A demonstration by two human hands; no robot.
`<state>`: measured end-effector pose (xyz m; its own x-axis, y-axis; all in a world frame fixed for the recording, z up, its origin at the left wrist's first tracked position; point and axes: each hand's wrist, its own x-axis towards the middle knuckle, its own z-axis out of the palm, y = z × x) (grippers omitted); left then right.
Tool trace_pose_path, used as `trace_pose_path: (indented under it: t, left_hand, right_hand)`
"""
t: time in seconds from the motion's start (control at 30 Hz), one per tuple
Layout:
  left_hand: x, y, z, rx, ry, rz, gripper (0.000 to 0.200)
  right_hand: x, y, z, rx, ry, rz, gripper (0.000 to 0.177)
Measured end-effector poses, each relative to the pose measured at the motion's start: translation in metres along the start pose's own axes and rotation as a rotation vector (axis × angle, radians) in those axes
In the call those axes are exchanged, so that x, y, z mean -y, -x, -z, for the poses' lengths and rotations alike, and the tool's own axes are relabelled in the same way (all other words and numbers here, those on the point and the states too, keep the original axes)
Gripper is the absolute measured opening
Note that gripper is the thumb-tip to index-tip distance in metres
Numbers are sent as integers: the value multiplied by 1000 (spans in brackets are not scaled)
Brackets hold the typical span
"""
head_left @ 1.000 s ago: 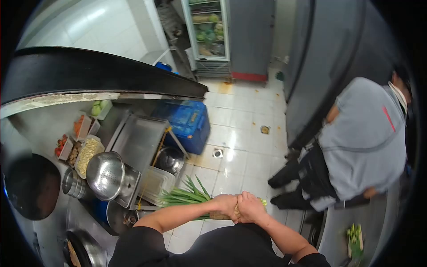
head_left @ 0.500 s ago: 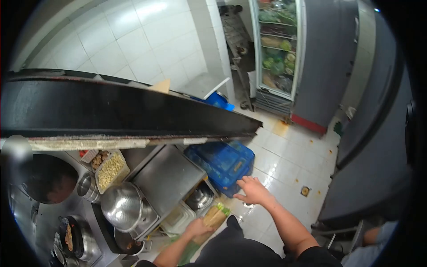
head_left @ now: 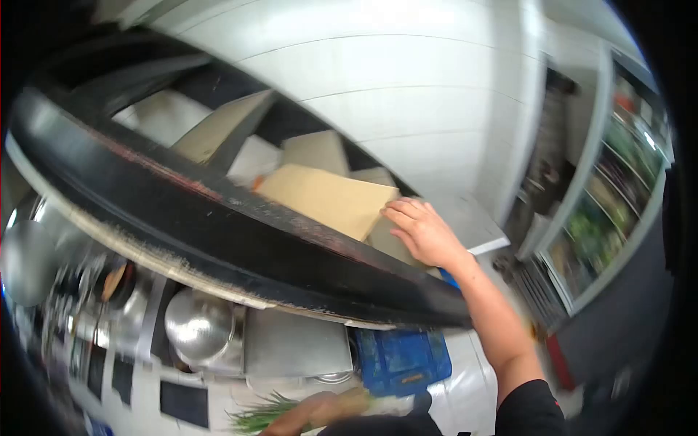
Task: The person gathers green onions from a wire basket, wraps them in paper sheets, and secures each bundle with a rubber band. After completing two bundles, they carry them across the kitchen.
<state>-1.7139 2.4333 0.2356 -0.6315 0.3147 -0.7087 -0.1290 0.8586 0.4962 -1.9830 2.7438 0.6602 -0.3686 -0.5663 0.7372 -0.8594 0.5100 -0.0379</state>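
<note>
My right hand is raised over the black shelf, its fingers at the right end of a tan cardboard piece that sticks up from the shelf. Whether the fingers grip it is hard to tell; they look bent against its corner. Low in the view, my left hand is wrapped round a bundle of long green vegetables, blurred by motion, with green leaves fanning out to the left and a pale brown part on the right.
Below the shelf are a blue crate, a metal worktop, a steel bowl and a pan. A glass-door fridge with vegetables stands at the right. White tiles cover the wall.
The view has swung up and towards the shelf. My right hand has risen from near the blue crate to the cardboard. My left hand still holds the bundle, whose leaves now show.
</note>
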Motion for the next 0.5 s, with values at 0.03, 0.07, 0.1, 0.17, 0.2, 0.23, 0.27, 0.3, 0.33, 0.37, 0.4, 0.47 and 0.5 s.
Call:
trace_pose_path:
  t: [0.03,0.07,0.1,0.17,0.2,0.23,0.27,0.3,0.33,0.37,0.4,0.47,0.5]
  left_hand:
    - [-8,0,-19,-6,25,34,73]
    - [-27,8,-17,67,82,98,71]
    - [-30,0,-38,10,79,176,71]
    - [-60,2,-71,-68,193,406,72]
    - [-92,23,-75,-165,309,405,67]
    - [-93,9,-103,-209,391,421,64]
    - [-100,-2,-138,-244,474,431,62]
    - [-139,19,-147,-361,1022,210,55]
    - [-158,1,-158,-314,541,562,51]
    - [-182,2,-167,-357,587,608,50]
    - [-201,-2,-179,-370,721,623,52]
    - [-246,10,-186,-522,768,684,52]
    - [-260,11,-189,-623,734,706,52]
  right_hand:
    - [-11,-15,-12,15,-79,88,25]
    - [-25,-21,-23,124,-50,185,29]
    - [-39,-31,-33,215,-15,303,35]
    - [-59,-35,-49,335,-122,400,40]
    - [-63,-38,-51,335,-107,438,43]
    - [-68,-44,-53,315,-92,546,36]
    - [-67,-47,-54,322,-113,562,34]
    - [-60,-52,-48,369,-234,546,31]
    - [-60,-49,-58,307,-235,551,29]
    - [-66,-46,-71,239,-231,542,27]
    - [-80,-47,-90,249,-262,567,26]
    - [-93,-52,-111,257,-308,595,27]
    - [-96,-55,-116,260,-326,597,29]
